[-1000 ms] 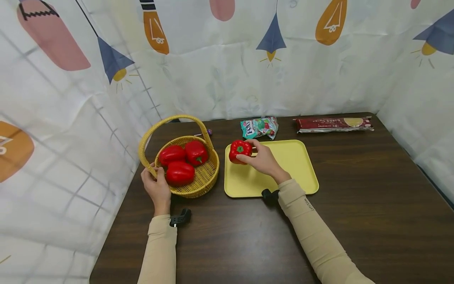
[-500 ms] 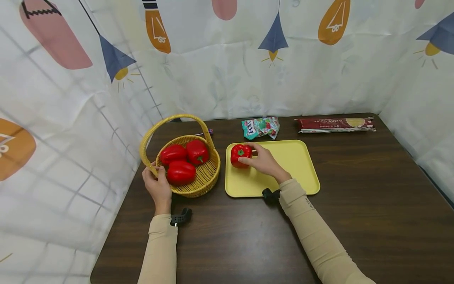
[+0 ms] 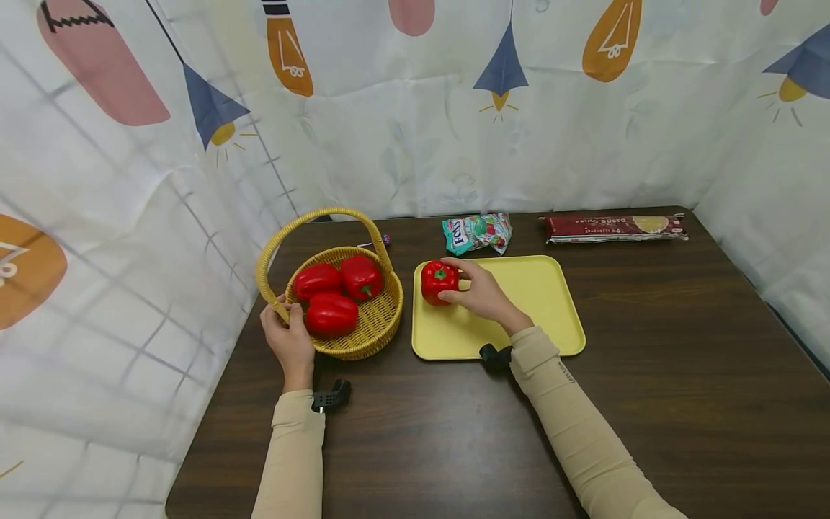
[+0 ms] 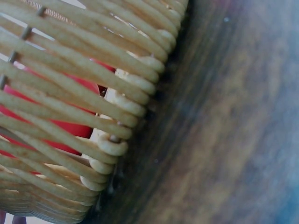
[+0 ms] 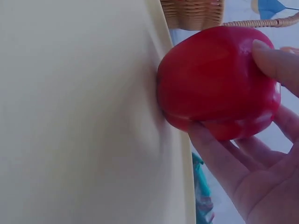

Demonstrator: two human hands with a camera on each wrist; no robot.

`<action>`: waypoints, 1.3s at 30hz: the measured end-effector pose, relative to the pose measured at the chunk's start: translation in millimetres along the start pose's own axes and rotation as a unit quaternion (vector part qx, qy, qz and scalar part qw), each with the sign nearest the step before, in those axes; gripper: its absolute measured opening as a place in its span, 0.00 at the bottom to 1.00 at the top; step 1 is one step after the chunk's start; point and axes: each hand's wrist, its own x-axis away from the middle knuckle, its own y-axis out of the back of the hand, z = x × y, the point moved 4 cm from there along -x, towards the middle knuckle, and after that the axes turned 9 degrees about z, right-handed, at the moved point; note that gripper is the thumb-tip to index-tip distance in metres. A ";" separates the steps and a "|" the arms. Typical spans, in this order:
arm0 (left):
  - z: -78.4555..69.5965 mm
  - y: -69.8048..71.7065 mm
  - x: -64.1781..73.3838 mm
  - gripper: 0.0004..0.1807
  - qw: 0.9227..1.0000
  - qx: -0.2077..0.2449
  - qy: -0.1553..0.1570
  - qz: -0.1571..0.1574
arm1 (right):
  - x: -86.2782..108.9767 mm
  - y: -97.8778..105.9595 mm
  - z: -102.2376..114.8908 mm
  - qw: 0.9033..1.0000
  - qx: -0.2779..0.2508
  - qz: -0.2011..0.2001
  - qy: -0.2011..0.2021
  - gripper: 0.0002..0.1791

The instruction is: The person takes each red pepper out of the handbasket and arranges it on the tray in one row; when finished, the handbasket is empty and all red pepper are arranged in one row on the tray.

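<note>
My left hand (image 3: 289,347) holds the yellow wicker basket (image 3: 379,333) at its near-left rim, by the foot of the arched handle. Three red bell peppers (image 3: 331,316) lie inside. In the left wrist view only the woven wall (image 4: 70,107) fills the near side, with red showing through the gaps. On the left part of the yellow tray (image 3: 519,317) a red bell pepper (image 3: 434,283) stands stem up, and my right hand (image 3: 485,293) has thumb and fingers round its right side. The right wrist view shows the pepper's base (image 5: 163,93) right at the tray surface.
Behind the tray lies a teal candy bag (image 3: 476,233). A long dark red biscuit packet (image 3: 612,227) is at the back right. A lollipop (image 3: 384,240) lies behind the basket, partly hidden by it. A patterned curtain (image 3: 415,158) hangs behind the dark wooden table (image 3: 454,440).
My right hand has lowered the bell pepper onto the tray's left part, and its thumb has shifted slightly toward the pepper's edge. The left hand and basket have stayed in place.
</note>
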 end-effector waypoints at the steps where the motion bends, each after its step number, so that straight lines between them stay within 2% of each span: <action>1: 0.0 0.0 0.0 0.08 1.000 -0.001 -0.001 -0.001 | -0.4 -1.1 0.7 1.000 0.002 0.003 0.003 0.35; 7: 0.6 -0.2 -0.3 0.08 1.000 -0.002 -0.004 -0.003 | -3.7 -9.8 3.3 1.000 -0.003 0.008 -0.003 0.40; 16: 0.6 -0.3 0.1 0.02 1.000 0.000 -0.008 -0.005 | -6.6 -22.0 4.4 1.000 0.000 0.019 -0.002 0.40; 22: 1.2 0.3 0.1 0.04 1.000 -0.002 -0.007 -0.005 | -6.9 -26.4 5.7 1.000 -0.007 0.018 -0.002 0.41; 33: -0.8 0.1 -0.4 0.07 1.000 -0.006 -0.013 -0.006 | -6.1 -26.7 6.5 1.000 -0.002 0.014 -0.011 0.45; 39: -1.4 1.3 -0.8 0.06 1.000 -0.013 -0.020 -0.013 | -1.0 -18.5 12.7 1.000 0.005 0.014 -0.014 0.45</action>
